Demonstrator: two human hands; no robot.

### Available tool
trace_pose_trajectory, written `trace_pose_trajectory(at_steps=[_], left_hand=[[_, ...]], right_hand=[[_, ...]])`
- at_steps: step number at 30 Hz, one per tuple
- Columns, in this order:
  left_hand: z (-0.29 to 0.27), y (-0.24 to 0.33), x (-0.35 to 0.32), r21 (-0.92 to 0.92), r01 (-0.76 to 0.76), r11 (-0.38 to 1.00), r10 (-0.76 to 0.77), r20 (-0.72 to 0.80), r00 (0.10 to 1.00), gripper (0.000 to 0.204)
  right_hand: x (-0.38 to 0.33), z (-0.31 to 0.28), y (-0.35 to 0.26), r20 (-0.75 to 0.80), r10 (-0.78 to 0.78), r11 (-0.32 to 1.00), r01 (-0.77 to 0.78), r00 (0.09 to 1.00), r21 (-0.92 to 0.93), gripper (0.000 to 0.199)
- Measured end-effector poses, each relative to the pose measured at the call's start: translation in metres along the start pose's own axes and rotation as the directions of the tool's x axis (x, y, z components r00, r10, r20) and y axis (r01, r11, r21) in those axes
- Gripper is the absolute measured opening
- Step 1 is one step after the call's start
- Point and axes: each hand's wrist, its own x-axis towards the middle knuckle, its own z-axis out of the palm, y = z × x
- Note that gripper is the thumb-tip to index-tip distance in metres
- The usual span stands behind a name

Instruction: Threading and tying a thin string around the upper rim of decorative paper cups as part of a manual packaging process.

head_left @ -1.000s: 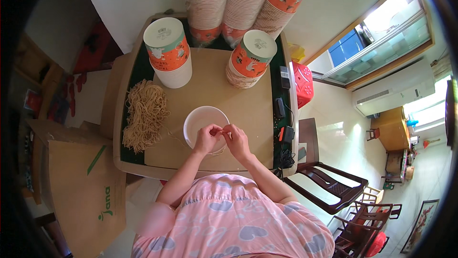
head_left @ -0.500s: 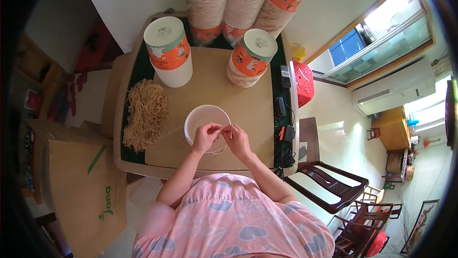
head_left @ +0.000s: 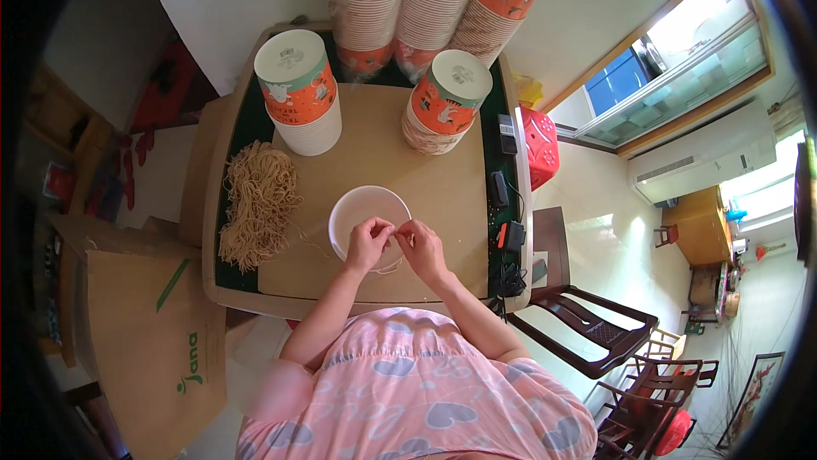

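Note:
My left hand (head_left: 368, 241) and my right hand (head_left: 421, 247) meet over the near right rim of a white paper tub (head_left: 351, 209), fingertips pinched together. Between them they grip a thin beige string (head_left: 390, 269), part of which hangs in a loop below my fingers. The exact spot they pinch is too small to make out. To the left of the tub lies a loose heap of beige string (head_left: 258, 205), with a few strands trailing toward the tub.
Beyond the tub stand two upturned stacks of orange-and-green paper tubs, a left stack (head_left: 298, 98) and a right stack (head_left: 447, 107). Taller wrapped stacks (head_left: 366, 9) lean at the back. Power adapters (head_left: 513, 237) line the right edge. A cardboard box (head_left: 145, 332) stands at left.
Both pinched hands stay over the tub's rim with only slight finger movement. The hanging string loop has shifted a little. Nothing else has visibly moved.

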Motion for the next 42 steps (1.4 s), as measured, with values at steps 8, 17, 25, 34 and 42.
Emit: trace_pose_trajectory(at_steps=[8,17,25,34,42], left_hand=[[0.001,-0.003,0.001,0.002,-0.022,1.000,0.022,-0.012,1.000,0.007],[0.003,-0.006,0.004,-0.052,0.034,0.998,-0.035,-0.023,0.999,0.006],[0.004,-0.009,0.005,-0.092,0.077,0.993,-0.080,-0.030,0.996,0.007],[0.002,0.000,0.006,-0.138,0.091,0.986,-0.089,0.023,0.996,0.009],[0.009,0.025,-0.004,-0.252,0.169,0.953,-0.169,0.019,0.985,0.010]], right_hand=[[-0.002,0.001,0.005,0.002,-0.033,0.998,0.033,0.999,-0.061,0.007],[-0.002,0.000,0.005,-0.004,-0.079,0.993,0.078,0.997,-0.092,0.004],[-0.002,-0.001,0.006,-0.006,-0.093,0.993,0.092,0.996,-0.069,0.004],[0.002,-0.005,-0.012,-0.054,0.024,0.999,-0.022,0.998,0.028,0.007],[0.005,-0.012,-0.002,-0.073,0.005,1.000,-0.004,0.997,0.009,0.007]])
